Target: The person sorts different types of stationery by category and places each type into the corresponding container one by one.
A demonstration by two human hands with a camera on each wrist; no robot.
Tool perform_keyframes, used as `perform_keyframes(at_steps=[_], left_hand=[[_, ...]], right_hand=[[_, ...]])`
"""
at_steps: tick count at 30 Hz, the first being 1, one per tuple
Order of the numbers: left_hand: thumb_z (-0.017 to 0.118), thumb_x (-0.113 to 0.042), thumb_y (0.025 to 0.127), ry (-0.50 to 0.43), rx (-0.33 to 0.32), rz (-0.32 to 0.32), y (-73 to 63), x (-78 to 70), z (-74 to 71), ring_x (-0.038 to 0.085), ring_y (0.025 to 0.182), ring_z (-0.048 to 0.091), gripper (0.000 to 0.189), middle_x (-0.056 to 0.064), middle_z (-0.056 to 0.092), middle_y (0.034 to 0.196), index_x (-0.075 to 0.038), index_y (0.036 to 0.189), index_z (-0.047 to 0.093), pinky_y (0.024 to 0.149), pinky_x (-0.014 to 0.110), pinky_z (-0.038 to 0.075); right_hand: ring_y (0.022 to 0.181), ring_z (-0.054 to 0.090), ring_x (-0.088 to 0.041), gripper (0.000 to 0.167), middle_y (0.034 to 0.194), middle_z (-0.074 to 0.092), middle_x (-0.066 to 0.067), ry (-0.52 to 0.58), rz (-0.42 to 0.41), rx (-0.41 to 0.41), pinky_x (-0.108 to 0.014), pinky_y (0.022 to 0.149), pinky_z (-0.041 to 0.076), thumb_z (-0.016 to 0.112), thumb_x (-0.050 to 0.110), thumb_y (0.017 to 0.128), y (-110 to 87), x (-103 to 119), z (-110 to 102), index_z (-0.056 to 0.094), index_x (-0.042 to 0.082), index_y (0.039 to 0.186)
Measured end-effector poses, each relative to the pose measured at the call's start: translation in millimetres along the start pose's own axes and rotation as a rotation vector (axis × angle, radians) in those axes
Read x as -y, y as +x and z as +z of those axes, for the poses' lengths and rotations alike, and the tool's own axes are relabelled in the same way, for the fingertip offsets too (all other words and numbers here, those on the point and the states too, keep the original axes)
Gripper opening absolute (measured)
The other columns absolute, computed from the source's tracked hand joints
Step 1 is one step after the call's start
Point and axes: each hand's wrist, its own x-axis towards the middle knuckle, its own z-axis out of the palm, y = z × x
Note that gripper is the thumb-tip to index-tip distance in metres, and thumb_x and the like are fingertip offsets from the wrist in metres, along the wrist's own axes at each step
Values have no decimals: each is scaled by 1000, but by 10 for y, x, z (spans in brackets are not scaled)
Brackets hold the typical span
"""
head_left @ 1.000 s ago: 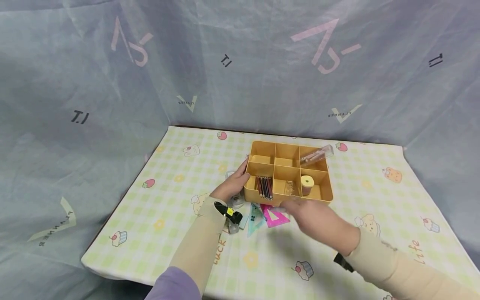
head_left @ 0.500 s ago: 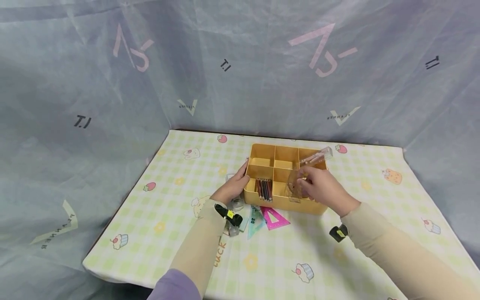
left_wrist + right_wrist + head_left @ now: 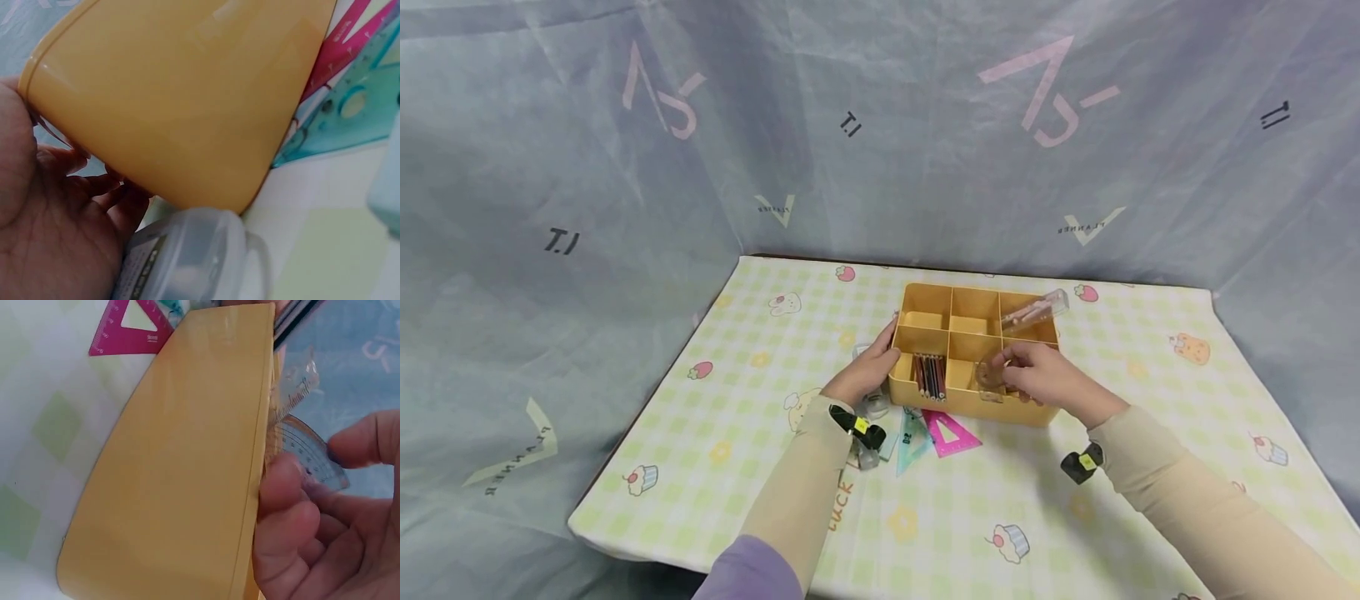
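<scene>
My left hand holds the left end of a yellow six-compartment organizer box, its thumb near the front corner; the left wrist view shows its fingers along the box's edge. My right hand pinches a clear protractor between thumb and finger. The protractor is over the front middle compartment, partly below the rim. A clear ruled plastic piece shows close to it in the right wrist view. Dark pencils stand in the front left compartment. The front right compartment is mostly hidden behind my right hand.
A clear case leans out of the back right compartment. Pink and teal set squares lie in front of the box. Beside its left end is a clear plastic container. A grey curtain hangs behind the table.
My right hand has risen from in front of the box and brought the protractor over the front middle compartment, then slightly lower. My left hand has stayed on the box.
</scene>
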Motion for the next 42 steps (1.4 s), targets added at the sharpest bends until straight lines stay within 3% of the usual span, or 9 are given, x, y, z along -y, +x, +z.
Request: perform_keyframes(at_steps=[5,9,15,23,26,31,35,39,42], left_hand=[[35,-38,106,1,-4,-1,-14,-8,1,17,153,12,60,-15,10,168,-54,158,8,122,51,16],[35,-39,107,9,-10,-4,-16,-8,7,19,153,13,59,-15,12,168,-53,158,9,122,52,17],[35,-38,107,2,-4,-6,-13,-20,10,18,154,11,61,-15,10,168,-50,160,8,122,53,16],[35,-36,107,4,-10,2,-15,-14,2,19,154,12,60,-15,10,168,-51,159,8,122,52,16],[34,-35,108,1,-8,7,-12,-7,8,19,154,11,60,-15,9,168,-49,160,8,122,51,16],[34,-34,109,-1,4,10,-10,-2,17,18,154,11,60,-16,9,168,-48,160,7,122,51,16],[35,-34,108,-3,0,17,-13,-19,5,18,154,12,60,-17,9,167,-50,159,8,122,51,17],[35,-34,108,-19,9,16,1,-18,-2,16,154,11,60,-20,7,167,-50,159,8,122,50,16],[35,-34,109,-31,16,9,5,-10,4,15,154,10,60,-19,7,167,-50,160,8,122,50,16]], right_hand=[[60,53,-19,31,77,63,-9,2,-41,61,-33,53,46,59,15,97,3,9,-13,66,-1,122],[76,60,-16,29,93,72,-4,-159,-126,75,-36,68,51,59,20,99,35,-14,17,73,2,117],[73,60,-15,38,79,66,4,-372,-148,69,-41,74,51,46,36,108,29,47,82,75,14,98],[107,68,-35,61,109,74,-10,-460,-139,21,-55,96,50,34,50,109,10,94,140,68,4,129],[78,68,-23,43,83,70,-1,-464,-277,-158,-44,75,55,44,43,108,-89,139,187,73,11,110],[51,46,-1,18,61,54,13,-437,-773,-422,-20,49,41,65,18,94,-328,230,392,64,18,77],[59,54,3,7,74,66,13,-527,-992,-289,-16,53,46,71,18,89,-433,306,665,71,19,82],[68,58,-2,7,85,67,9,-728,-911,-77,-23,59,52,77,22,89,-382,325,957,73,18,94],[80,65,-8,17,96,70,4,-893,-840,-11,-27,63,56,78,22,89,-272,310,1140,74,16,104]])
